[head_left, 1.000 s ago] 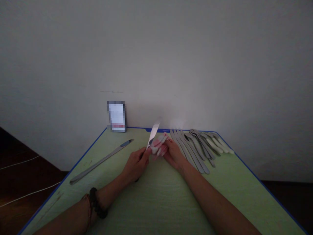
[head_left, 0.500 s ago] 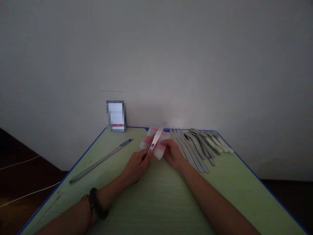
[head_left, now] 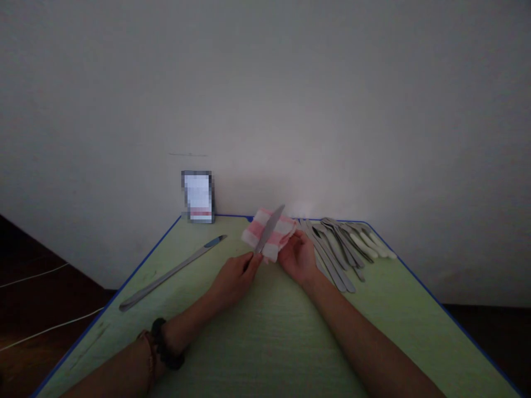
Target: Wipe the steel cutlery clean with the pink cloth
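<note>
One knife (head_left: 271,225) in the left hand (head_left: 234,279), fingers clamped on its handle; blade points up and away, slanting right. Behind it, a pink-and-white checked cloth (head_left: 256,228), spread out, with the blade crossing its middle (whether metal touches fabric, cannot tell). Right hand (head_left: 299,258) closed on the cloth's right side, some fingers hidden. Both held above the far half of a green bench (head_left: 249,342), blue-edged. Left wrist wears a dark bead bracelet (head_left: 166,345). A second knife (head_left: 174,271) lies slantwise on the bench, left of the hands. Right of them, a fanned row of cutlery (head_left: 329,257), several pieces white-handled. Phone (head_left: 199,196) upright at back left, near the wall (head_left: 265,99); screen blurred.
</note>
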### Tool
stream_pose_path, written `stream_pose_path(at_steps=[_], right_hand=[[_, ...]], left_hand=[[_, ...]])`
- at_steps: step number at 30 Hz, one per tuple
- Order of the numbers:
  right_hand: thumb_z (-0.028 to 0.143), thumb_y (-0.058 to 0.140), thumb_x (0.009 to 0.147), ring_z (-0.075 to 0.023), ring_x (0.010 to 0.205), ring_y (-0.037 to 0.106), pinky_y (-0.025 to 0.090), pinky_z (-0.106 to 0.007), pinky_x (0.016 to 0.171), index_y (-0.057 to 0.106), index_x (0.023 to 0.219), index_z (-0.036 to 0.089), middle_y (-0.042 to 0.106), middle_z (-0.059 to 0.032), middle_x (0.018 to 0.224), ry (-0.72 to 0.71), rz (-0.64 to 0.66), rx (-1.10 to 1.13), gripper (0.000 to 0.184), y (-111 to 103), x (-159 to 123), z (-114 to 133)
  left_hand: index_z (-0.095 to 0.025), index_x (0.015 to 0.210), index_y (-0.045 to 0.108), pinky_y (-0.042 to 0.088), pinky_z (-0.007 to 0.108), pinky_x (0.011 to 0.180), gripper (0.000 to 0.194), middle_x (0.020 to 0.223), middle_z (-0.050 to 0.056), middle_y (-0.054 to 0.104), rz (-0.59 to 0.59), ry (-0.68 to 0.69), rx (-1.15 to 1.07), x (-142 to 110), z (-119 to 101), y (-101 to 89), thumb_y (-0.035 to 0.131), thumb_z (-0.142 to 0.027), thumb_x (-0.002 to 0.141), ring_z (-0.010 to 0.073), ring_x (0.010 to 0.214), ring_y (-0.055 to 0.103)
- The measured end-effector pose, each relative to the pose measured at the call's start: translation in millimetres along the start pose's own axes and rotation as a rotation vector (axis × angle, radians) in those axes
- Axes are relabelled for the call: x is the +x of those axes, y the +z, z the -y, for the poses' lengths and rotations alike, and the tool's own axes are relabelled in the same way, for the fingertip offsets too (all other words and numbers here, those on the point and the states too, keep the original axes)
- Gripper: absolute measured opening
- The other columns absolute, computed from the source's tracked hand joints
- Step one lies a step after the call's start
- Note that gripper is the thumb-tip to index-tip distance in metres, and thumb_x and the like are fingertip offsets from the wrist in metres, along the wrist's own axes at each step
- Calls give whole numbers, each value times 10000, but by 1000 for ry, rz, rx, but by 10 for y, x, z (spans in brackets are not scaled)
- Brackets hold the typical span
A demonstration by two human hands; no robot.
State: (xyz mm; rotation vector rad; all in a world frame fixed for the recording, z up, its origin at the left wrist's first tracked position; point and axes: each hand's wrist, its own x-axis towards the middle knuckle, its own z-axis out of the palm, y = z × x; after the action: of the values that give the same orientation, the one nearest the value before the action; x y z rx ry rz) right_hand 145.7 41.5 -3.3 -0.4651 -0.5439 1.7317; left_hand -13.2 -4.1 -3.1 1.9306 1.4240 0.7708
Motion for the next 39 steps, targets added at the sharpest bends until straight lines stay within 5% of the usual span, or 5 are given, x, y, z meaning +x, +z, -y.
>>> stream_pose_path(at_steps=[10, 25, 29, 34, 39], right_hand=[[361, 686, 741, -163, 676, 629, 517, -290, 658, 641, 846, 202, 675, 8, 705, 124, 58, -157, 196, 71, -66, -89], [241, 586, 676, -125, 559, 592, 496, -246, 548, 554, 701, 233, 632, 30, 614, -156, -302, -4, 41, -118, 124, -12], [217, 526, 634, -146, 581, 603, 520, -288, 591, 550, 655, 212, 654, -11, 638, -141, -345, 12, 32, -4, 68, 45], [195, 592, 636, -154, 546, 590, 502, -287, 532, 520, 647, 215, 600, 19, 559, -119, -364, 11, 75, 240, -11, -211], [395, 656, 755, -116, 472, 517, 469, -263, 482, 494, 678, 226, 560, 41, 547, -117, -393, -46, 248, 352, -45, -303]], left_hand=[[-194, 663, 512, 305, 239, 535, 399, 559, -9, 501, 113, 33, 81, -25, 35, 0, 305, -417, 921, 154, 538, 477], [-177, 1047, 552, 450, 344, 665, 313, 924, 115, 716, 183, 7, 634, -113, -145, -31, 284, -316, 964, 287, 807, 682], [-178, 1084, 537, 464, 358, 688, 353, 946, 118, 719, 226, 24, 640, -85, -114, -43, 229, -315, 984, 287, 810, 689], [-165, 1118, 524, 461, 331, 707, 324, 968, 130, 715, 253, 1, 619, -72, -100, -39, 250, -260, 973, 267, 829, 691], [-156, 1111, 520, 445, 320, 703, 313, 968, 139, 707, 239, 19, 566, -92, -80, -26, 264, -254, 959, 265, 832, 683]])
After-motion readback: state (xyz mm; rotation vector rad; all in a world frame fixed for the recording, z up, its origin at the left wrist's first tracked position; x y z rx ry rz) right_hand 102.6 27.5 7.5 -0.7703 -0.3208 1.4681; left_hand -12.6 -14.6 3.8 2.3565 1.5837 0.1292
